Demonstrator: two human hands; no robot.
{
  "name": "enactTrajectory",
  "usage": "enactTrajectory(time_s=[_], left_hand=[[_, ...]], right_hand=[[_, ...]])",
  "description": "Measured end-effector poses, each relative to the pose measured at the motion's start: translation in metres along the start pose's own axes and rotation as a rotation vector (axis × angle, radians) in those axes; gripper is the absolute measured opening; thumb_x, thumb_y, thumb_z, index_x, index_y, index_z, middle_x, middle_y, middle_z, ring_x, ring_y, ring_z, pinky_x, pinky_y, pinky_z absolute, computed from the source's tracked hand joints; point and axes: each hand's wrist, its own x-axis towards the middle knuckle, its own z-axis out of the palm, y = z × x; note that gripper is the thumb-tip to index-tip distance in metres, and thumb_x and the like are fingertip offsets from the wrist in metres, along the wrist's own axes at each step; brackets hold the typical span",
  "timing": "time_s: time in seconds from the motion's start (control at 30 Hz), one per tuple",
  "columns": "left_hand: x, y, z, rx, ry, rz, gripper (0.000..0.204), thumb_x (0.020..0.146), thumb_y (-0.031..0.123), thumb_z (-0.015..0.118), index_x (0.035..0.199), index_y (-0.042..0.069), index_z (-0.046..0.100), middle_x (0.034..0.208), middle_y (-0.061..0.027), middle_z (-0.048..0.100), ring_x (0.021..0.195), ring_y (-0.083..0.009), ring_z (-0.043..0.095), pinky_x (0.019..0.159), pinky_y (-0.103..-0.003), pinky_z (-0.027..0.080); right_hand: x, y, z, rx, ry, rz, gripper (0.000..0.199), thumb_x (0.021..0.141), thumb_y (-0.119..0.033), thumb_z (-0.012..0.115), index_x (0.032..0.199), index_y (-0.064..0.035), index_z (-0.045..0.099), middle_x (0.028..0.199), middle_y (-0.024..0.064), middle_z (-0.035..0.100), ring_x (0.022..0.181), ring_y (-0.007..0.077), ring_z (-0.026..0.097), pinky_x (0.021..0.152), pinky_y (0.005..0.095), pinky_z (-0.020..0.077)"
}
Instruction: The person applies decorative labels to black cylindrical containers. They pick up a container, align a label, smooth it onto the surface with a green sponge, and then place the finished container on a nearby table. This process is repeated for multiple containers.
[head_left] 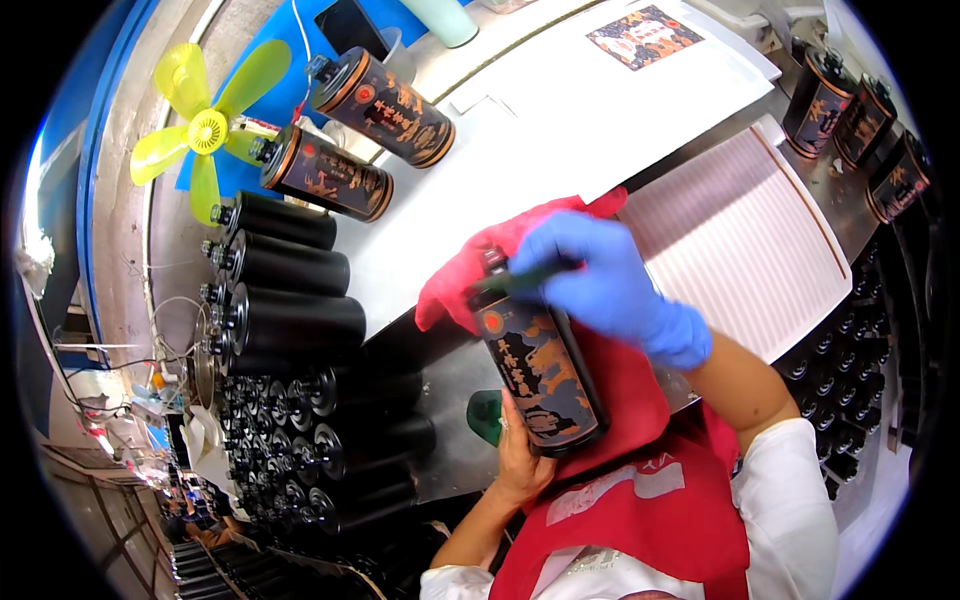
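A black bottle (540, 375) with an orange-and-grey decorated label leans tilted in front of me, its neck pointing away. My bare left hand (522, 462) is closed around its lower end. Over the bottle's shoulder is my right hand (592, 280) in a blue glove, fingers pinched on a thin dark green flat piece (525, 277) like a scraper. Motion smears that piece a little, and it lies against the bottle just below the neck. Under the bottle spreads a red cloth (625, 400). A dark green object (484, 416) rests on the metal table beside my left hand.
White sheets (540, 130) cover the table ahead, with a printed decal sheet (645, 37) on top. Two labelled bottles (385, 108) stand at the far left. Several plain black bottles (298, 308) crowd the left side. A ribbed white pad (745, 245) lies right; a yellow-green fan (207, 130) is far left.
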Motion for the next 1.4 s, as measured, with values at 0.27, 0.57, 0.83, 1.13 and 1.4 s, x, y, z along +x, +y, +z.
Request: enactTrajectory(time_s=[0.27, 0.57, 0.83, 1.13, 1.4], left_hand=[[-0.003, 0.007, -0.002, -0.06, 0.1, -0.073, 0.075, 0.071, -0.01, 0.062, 0.136, -0.015, 0.025, 0.127, -0.0297, 0.048, 0.116, -0.0428, 0.05, 0.099, -0.043, 0.037], [0.01, 0.03, -0.012, 0.105, 0.251, 0.127, 0.057, 0.067, -0.007, 0.066, 0.121, -0.013, 0.049, 0.117, -0.0327, 0.054, 0.111, -0.0436, 0.054, 0.096, -0.044, 0.041], [0.005, 0.026, -0.011, 0.139, 0.408, 0.197, 0.056, 0.067, 0.002, 0.075, 0.116, -0.013, 0.052, 0.107, -0.0269, 0.061, 0.094, -0.0386, 0.064, 0.091, -0.044, 0.047], [0.011, 0.035, -0.007, 0.174, 0.498, 0.277, 0.058, 0.065, 0.008, 0.082, 0.113, -0.011, 0.055, 0.094, -0.0169, 0.066, 0.084, -0.0337, 0.068, 0.083, -0.041, 0.052], [0.01, 0.031, -0.012, 0.241, 0.519, 0.312, 0.055, 0.064, 0.011, 0.083, 0.109, -0.009, 0.058, 0.104, -0.0191, 0.062, 0.086, -0.036, 0.066, 0.079, -0.041, 0.054]], right_hand=[[-0.125, -0.057, -0.022, -0.454, -0.435, -0.111, 0.031, 0.063, -0.001, 0.07, 0.092, -0.011, 0.069, 0.085, 0.0078, 0.066, 0.074, 0.0226, 0.065, 0.063, 0.0329, 0.0534], [0.027, -0.019, 0.0, -0.427, -0.209, -0.236, 0.024, 0.07, -0.006, 0.071, 0.094, -0.0098, 0.066, 0.084, 0.0069, 0.062, 0.076, 0.0243, 0.06, 0.071, 0.032, 0.0487], [-0.123, -0.058, -0.01, -0.334, -0.542, -0.183, 0.037, 0.059, -0.004, 0.073, 0.096, -0.0105, 0.07, 0.085, 0.0069, 0.066, 0.072, 0.0234, 0.064, 0.063, 0.0339, 0.0528], [0.04, -0.039, 0.008, -0.657, -0.184, -0.37, 0.026, 0.075, -0.004, 0.07, 0.1, -0.0034, 0.064, 0.086, 0.011, 0.063, 0.076, 0.0244, 0.063, 0.066, 0.0299, 0.0519], [0.008, -0.054, 0.015, -0.673, -0.331, -0.261, 0.026, 0.07, 0.002, 0.073, 0.095, -0.002, 0.065, 0.09, 0.0094, 0.065, 0.078, 0.0154, 0.064, 0.071, 0.0274, 0.0517]])
